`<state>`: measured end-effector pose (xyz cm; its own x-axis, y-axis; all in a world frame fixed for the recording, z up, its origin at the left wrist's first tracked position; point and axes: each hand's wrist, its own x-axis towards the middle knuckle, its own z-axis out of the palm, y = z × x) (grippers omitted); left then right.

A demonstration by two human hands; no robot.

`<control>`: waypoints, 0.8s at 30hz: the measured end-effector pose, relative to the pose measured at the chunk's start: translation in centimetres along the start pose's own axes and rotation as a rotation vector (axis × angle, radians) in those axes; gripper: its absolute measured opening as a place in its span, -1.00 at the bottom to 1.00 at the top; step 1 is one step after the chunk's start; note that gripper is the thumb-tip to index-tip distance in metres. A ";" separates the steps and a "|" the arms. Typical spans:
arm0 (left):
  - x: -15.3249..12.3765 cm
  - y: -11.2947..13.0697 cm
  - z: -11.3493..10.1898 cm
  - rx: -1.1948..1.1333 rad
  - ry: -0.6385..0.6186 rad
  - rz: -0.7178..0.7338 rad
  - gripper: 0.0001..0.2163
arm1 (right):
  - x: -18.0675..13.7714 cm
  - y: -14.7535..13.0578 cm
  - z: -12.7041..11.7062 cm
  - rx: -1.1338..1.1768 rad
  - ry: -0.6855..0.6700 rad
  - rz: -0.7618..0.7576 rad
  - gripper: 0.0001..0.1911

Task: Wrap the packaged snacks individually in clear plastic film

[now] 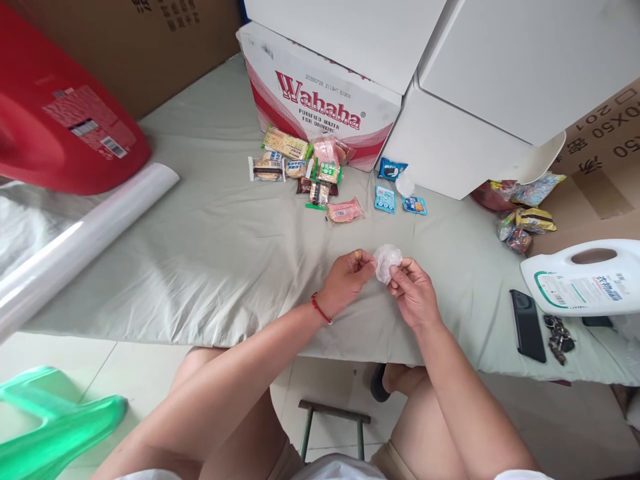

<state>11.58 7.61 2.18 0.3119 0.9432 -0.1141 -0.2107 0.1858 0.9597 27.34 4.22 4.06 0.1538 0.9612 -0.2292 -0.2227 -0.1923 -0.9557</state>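
Your left hand (pixel 345 280) and your right hand (pixel 413 293) are both closed on a small clear-wrapped bundle (pixel 387 262), pinching it between thumbs and fingertips just above the sheet-covered worktop (pixel 225 267), near its front edge. To your right a black phone (pixel 527 325) and keys (pixel 557 337) lie beside a white jug (pixel 585 277) on its side, and to your left a roll of clear film (pixel 85 240) lies slanted. Farther back, snack packets (pixel 305 170) and a few blue packets (pixel 395 190) lie scattered before the Wahaha box (pixel 320 100).

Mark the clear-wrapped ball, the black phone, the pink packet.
Small round clear-wrapped ball (pixel 387 262): head view, its middle.
Flat black phone (pixel 527 325): head view, screen centre.
Pink plastic snack packet (pixel 345 211): head view, its middle.
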 end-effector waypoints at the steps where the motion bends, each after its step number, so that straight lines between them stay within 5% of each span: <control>1: 0.1 0.1 -0.3 -0.040 0.015 -0.021 -0.80 | 0.2 -0.2 -0.3 0.038 0.017 0.030 -0.72; 8: 0.7 1.1 -1.5 -0.202 0.059 -0.152 -0.76 | 0.7 -1.3 -1.2 0.156 0.083 0.084 -0.65; 13: 0.1 0.8 -0.3 -0.072 0.028 -0.163 -0.56 | 0.1 -0.4 0.0 0.005 0.094 -0.068 -0.69; 17: 0.2 0.2 -0.2 0.059 0.036 -0.168 -0.64 | -0.2 -0.1 0.4 -0.054 -0.001 -0.050 -0.67; 24: 1.0 1.2 -2.5 -0.267 -0.096 -0.293 -0.67 | 0.6 -2.0 -1.4 -0.031 -0.097 0.100 -0.68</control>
<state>9.34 9.43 2.61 0.4772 0.8120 -0.3361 -0.3293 0.5198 0.7883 29.20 4.95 5.56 0.0380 0.9512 -0.3062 -0.2018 -0.2928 -0.9346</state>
